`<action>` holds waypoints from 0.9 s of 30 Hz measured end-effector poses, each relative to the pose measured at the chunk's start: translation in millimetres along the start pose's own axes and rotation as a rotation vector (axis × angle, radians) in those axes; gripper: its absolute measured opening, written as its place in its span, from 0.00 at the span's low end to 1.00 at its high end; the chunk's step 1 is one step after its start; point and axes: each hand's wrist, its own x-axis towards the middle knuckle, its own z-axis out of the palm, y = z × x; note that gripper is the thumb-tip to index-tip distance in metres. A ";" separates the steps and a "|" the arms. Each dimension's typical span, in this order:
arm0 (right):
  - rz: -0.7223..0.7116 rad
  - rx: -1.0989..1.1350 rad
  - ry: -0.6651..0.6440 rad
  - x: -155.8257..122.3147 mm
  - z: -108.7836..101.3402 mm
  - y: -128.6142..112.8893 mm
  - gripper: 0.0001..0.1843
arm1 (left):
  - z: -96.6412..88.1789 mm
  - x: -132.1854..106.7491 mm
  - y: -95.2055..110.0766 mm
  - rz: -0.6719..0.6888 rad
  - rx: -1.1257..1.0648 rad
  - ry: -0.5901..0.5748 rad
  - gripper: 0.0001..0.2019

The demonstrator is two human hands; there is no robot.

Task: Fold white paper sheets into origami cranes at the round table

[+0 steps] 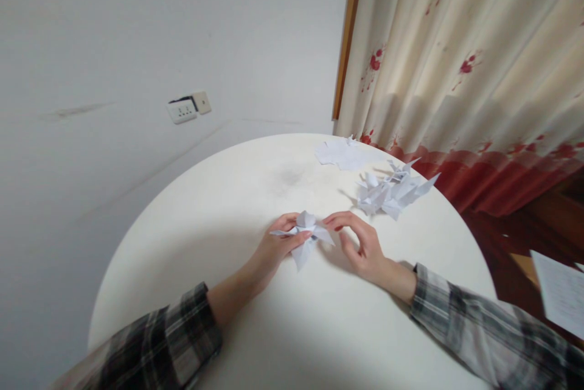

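A folded white paper figure [306,219], with several pointed flaps spreading outward, is pinched in my left hand [276,244] over the middle of the table. The left thumb lies across its centre; the other fingers are partly hidden behind the paper. My right hand [362,244] is just to the right of the figure, thumb and fingers apart and curved. Its index fingertip comes close to the figure's upper right flap, and I cannot tell whether it touches.
A heap of folded white paper figures [392,192] lies on the round white table [191,226] at the right. Behind it are flat white sheets [342,154]. A wall with a socket [182,111] stands behind, and a patterned curtain [410,73] hangs at the right.
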 end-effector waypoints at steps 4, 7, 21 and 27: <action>-0.068 -0.046 0.053 3.0 -8.0 -0.1 0.12 | -2.7 1.1 -3.8 -0.006 0.090 -0.085 0.20; -0.167 -0.064 -0.100 6.0 -12.3 0.8 0.16 | -2.3 0.6 -4.5 0.036 0.151 -0.148 0.19; -0.077 -0.153 -0.102 1.2 -4.0 17.9 0.21 | -4.6 -4.4 -0.3 0.088 0.297 -0.276 0.15; -0.075 -0.212 -0.088 -1.7 -3.4 22.7 0.18 | -1.5 -8.1 1.9 0.110 0.316 -0.353 0.13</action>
